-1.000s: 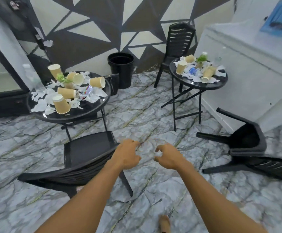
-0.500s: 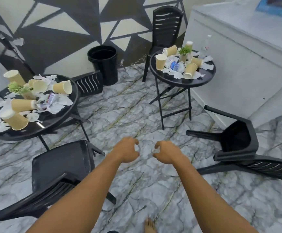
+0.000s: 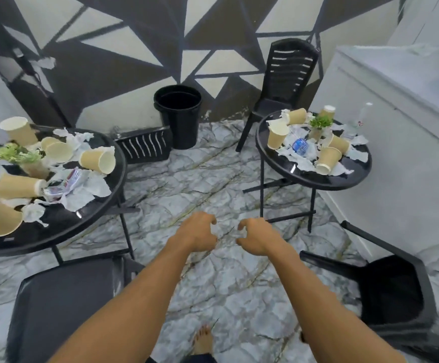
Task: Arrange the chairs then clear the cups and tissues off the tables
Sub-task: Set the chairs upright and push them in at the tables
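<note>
My left hand and my right hand hang side by side over the marble floor, fingers loosely curled, holding nothing. A black chair stands at lower left by the left round table, which carries several paper cups and crumpled tissues. Another black chair lies tipped over at lower right. The right round table holds more cups and tissues. An upright chair stands behind it. A fourth chair lies on its side by the wall.
A black bin stands against the patterned wall between the tables. A white counter fills the right side. A small plant and a clear bottle sit on the right table. My bare foot is on the floor below.
The view has moved forward and swung left. Both tables sit closer and lower in view. My hands have stayed together, empty.
</note>
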A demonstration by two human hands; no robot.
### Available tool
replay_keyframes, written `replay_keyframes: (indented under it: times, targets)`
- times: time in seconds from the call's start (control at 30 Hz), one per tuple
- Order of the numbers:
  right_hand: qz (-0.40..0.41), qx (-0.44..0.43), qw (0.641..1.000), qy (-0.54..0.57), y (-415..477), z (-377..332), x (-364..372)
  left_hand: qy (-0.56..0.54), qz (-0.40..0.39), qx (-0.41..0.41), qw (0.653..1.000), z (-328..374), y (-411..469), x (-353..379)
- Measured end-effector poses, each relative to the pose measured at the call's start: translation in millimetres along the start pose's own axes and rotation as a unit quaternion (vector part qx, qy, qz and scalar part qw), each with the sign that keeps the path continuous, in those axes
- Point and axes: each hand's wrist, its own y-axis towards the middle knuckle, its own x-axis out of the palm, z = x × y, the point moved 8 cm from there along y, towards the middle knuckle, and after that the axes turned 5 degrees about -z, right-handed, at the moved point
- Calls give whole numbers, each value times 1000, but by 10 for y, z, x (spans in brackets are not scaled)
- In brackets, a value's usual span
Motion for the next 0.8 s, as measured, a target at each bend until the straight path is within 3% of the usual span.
replay_keyframes:
  times: [0.33,0.8]
  targets:
    - [-19,-14,1000,-14,1525,-276,-954,-15,3,-33,999,-485,1229,-1110]
    - [-79,-117,989,-30,4245,-793,-2148,-63,5,-147,987,-1314,3196,-2505]
